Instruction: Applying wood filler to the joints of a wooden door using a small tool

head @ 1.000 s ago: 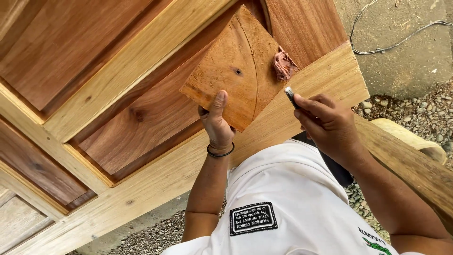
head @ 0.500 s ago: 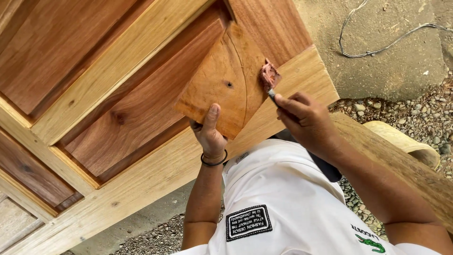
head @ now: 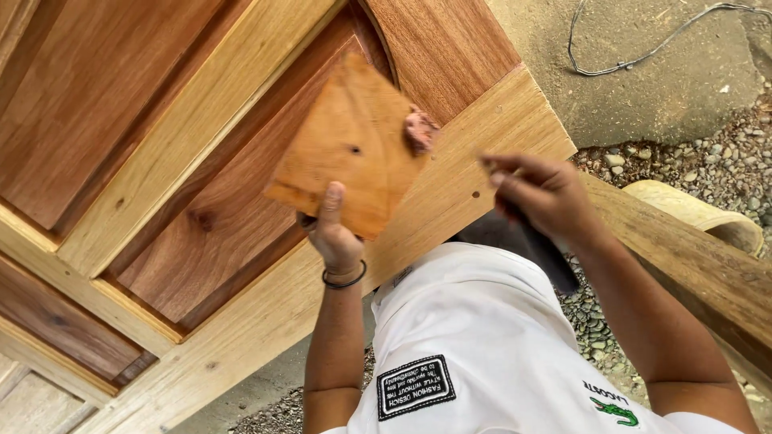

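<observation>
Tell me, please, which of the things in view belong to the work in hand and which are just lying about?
In use:
- left hand holding a small wooden board
- reddish filler blob on the board's edge
- right hand gripping a thin tool, blurred
- panelled wooden door underneath

Lying about:
- cable on the ground
- pale pipe
- gravel

Outdoor carpentry yard: big panelled wooden door (head: 201, 185) laid flat, bare concrete slab (head: 643, 96), loose gravel (head: 716, 161), stray cable (head: 643, 48) on ground.

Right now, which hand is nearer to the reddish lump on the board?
Left. The left hand holds the board that carries the lump, gripping its lower edge. The right hand is off the board, beside it.
</observation>
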